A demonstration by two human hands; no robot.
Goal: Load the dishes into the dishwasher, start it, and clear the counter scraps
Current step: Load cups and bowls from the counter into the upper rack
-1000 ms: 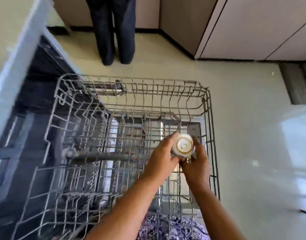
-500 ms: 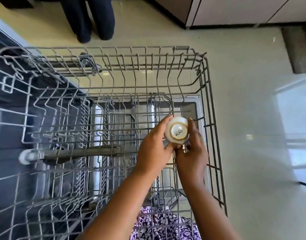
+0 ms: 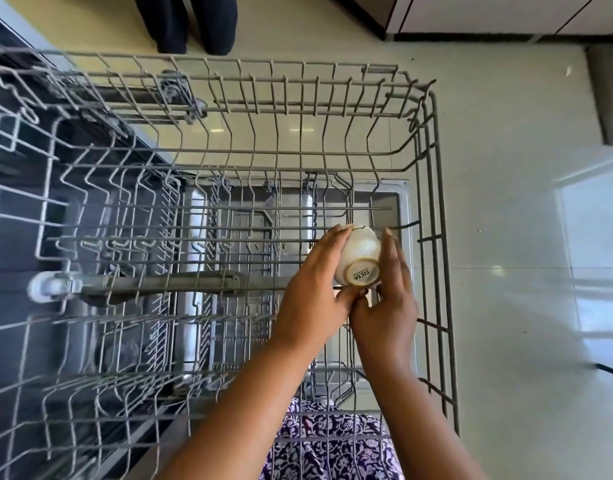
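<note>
A small white cup is turned upside down, its gold-ringed base with printed lettering facing me. Both hands hold it over the right side of the pulled-out grey wire dishwasher rack. My left hand cups its left side with fingers along the wall and thumb near the base. My right hand holds the right side, fingers straight up along the cup. Apart from the cup, no dishes show in the rack. Whether the cup's rim touches the wires is hidden.
The dark dishwasher interior lies at the left, with the open door and a spray arm under the rack. Another person's dark trouser legs stand on the pale floor beyond the rack. Cabinets line the top right.
The cup has tipped so that more of its side wall shows, and both hands have lowered it slightly toward the rack. The view has tilted further down over the rack.
</note>
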